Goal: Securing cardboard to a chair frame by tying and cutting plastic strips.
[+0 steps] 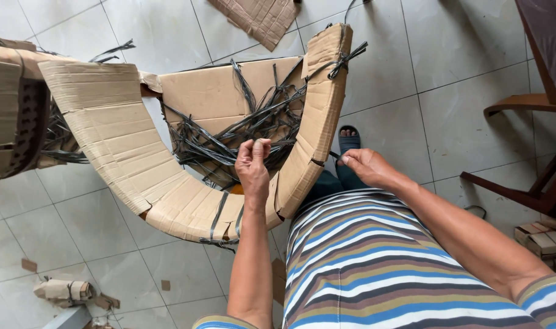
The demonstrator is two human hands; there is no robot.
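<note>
A curved cardboard wrap [131, 152] encloses a bundle bound with several dark plastic straps [241, 125]. My left hand [253, 167] reaches over the wrap's near rim and pinches a strap inside it. My right hand [363, 167] is outside the wrap's right wall [317, 116] and grips the end of a dark strap that comes through the cardboard. My striped shirt [363, 262] fills the lower middle, and my foot in a blue sandal [348, 143] shows past it.
White tiled floor [442, 79] all around. A loose cardboard piece [260, 18] lies at the top. A dark wooden chair [534, 146] stands at the right, with a tied cardboard bundle [543, 237] by it. Cardboard scraps [64, 289] lie at lower left.
</note>
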